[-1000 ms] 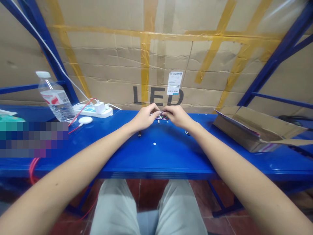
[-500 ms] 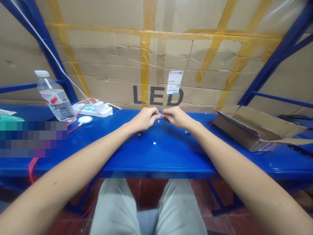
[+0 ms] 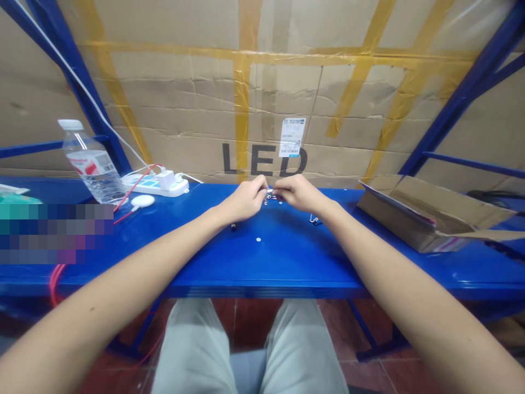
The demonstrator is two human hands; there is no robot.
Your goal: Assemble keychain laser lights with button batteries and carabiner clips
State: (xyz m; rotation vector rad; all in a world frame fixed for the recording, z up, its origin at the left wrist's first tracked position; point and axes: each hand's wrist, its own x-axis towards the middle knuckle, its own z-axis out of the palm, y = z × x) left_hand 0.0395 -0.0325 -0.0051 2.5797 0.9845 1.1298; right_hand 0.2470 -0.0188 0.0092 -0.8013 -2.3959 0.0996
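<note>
Both my arms reach forward over the blue table (image 3: 266, 262). My left hand (image 3: 245, 198) and my right hand (image 3: 296, 192) meet near the table's far edge, fingers pinched together on a small metal part (image 3: 269, 193) held between them just above the surface. The part is tiny and its shape is unclear. A small metal clip-like piece (image 3: 314, 220) lies on the table just right of my right wrist. A dark small piece (image 3: 233, 225) and a white dot (image 3: 258, 239) lie below my left hand.
A water bottle (image 3: 92, 164) stands at the left, beside a white power strip (image 3: 158, 183) with a plugged charger and red and white cables. An open cardboard box (image 3: 426, 213) sits at the right. A large taped carton marked LED (image 3: 262, 109) forms the back wall.
Both hands have risen slightly from the table and stayed pinched together on the small part. The red-green item seen under the fingers earlier no longer shows.
</note>
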